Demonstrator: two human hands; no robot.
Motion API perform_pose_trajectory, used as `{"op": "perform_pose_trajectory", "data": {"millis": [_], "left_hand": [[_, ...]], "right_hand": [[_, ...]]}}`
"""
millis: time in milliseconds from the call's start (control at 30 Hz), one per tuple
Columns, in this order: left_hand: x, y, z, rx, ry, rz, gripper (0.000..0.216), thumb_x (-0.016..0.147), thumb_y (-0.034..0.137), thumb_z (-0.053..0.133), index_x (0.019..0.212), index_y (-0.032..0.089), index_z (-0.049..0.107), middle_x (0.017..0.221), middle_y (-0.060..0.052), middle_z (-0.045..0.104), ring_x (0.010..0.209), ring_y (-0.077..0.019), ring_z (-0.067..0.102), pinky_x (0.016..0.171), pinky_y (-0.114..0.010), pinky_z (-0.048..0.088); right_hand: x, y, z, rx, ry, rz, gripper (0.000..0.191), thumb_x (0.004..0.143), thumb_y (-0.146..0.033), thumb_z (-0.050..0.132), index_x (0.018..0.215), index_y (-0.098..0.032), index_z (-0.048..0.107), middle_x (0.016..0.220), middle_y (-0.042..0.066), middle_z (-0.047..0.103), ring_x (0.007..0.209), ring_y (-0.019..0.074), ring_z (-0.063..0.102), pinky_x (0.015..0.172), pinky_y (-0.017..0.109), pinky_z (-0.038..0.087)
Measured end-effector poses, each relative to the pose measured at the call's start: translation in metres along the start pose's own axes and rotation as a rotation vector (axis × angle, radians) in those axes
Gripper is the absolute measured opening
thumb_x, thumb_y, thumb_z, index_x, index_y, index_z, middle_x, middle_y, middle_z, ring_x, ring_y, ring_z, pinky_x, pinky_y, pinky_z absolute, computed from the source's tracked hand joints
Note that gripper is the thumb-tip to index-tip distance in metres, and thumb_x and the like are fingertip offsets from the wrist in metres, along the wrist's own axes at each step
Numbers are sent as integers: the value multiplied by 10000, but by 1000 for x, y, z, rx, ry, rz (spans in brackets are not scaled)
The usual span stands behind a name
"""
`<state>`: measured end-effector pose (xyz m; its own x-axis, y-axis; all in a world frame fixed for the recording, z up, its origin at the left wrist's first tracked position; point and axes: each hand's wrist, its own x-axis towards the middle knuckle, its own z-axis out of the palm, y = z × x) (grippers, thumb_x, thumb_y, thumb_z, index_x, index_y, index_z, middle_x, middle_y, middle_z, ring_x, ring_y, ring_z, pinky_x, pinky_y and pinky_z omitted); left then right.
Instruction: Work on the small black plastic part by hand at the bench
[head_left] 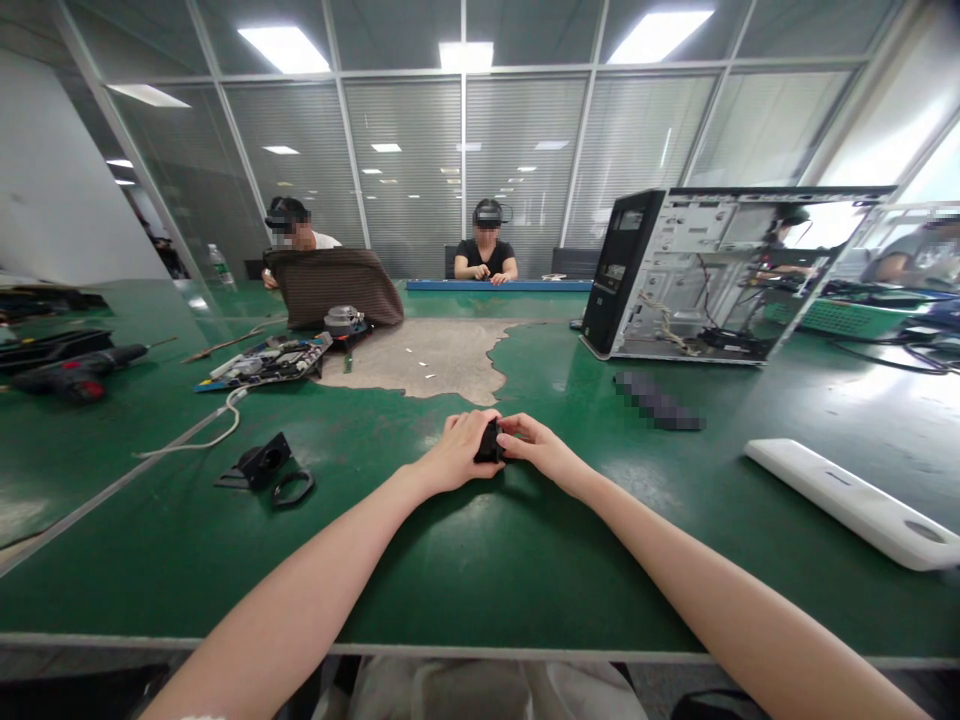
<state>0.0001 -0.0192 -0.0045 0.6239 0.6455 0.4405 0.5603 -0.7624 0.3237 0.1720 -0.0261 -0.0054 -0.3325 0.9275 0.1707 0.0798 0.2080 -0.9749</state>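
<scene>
Between my two hands, just above or on the green table [450,560], is a small black part [489,443]; its exact kind does not show. My left hand [459,448] wraps round it from the left, fingers closed. From the right, the fingertips of my right hand [536,447] pinch its edge, and these fingers are closed too. Off to the left lie a black bracket with a round opening [262,460] and a flat black ring [293,489]. Part of the held piece is hidden by my fingers.
An open computer case [630,270] stands at back right. A white elongated device [847,500] and a blurred dark object [656,402] lie to the right. At left are a circuit board [266,362] with a cable and a power drill [75,375]. People sit across the table.
</scene>
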Motion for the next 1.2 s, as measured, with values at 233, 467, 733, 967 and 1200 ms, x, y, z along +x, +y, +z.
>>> {"op": "perform_pose_trajectory", "data": {"millis": [233, 467, 733, 967, 1200], "left_hand": [[0, 0, 0, 7, -4, -14, 572, 696, 317, 604, 1173, 249, 296, 1087, -50, 484, 1018, -236, 459, 890, -394, 283], [0, -1, 1, 16, 5, -4, 595, 690, 326, 614, 1178, 234, 286, 1102, -59, 476, 1032, -236, 447, 891, -387, 281], [0, -1, 0, 27, 6, -1, 570, 704, 332, 601, 1171, 229, 293, 1089, -57, 480, 1010, -230, 458, 879, -379, 291], [1, -1, 1, 21, 4, -1, 588, 685, 323, 617, 1169, 232, 295, 1088, -54, 485, 1017, -233, 455, 877, -378, 290], [1, -1, 0, 24, 5, 1, 582, 692, 330, 614, 1165, 232, 291, 1091, -50, 488, 1006, -226, 460, 877, -375, 292]], "right_hand": [[-9, -7, -3, 2, -60, -55, 330, 620, -305, 704, 864, -219, 500, 885, -2, 576, 883, 162, 557, 775, 336, 476], [-3, 0, 2, -14, 33, -31, 251, 691, -359, 626, 837, -208, 488, 872, 2, 557, 779, 139, 557, 728, 331, 471], [-8, -6, -2, -3, -39, -62, 293, 643, -316, 684, 850, -214, 505, 904, 1, 566, 888, 159, 551, 776, 319, 473], [-4, -2, 2, 0, 8, -21, 278, 703, -401, 603, 866, -214, 477, 866, 1, 565, 751, 131, 561, 685, 311, 488], [-6, -5, -3, -10, -57, -49, 302, 651, -328, 675, 866, -211, 498, 903, 1, 567, 868, 152, 554, 768, 314, 466]]}}
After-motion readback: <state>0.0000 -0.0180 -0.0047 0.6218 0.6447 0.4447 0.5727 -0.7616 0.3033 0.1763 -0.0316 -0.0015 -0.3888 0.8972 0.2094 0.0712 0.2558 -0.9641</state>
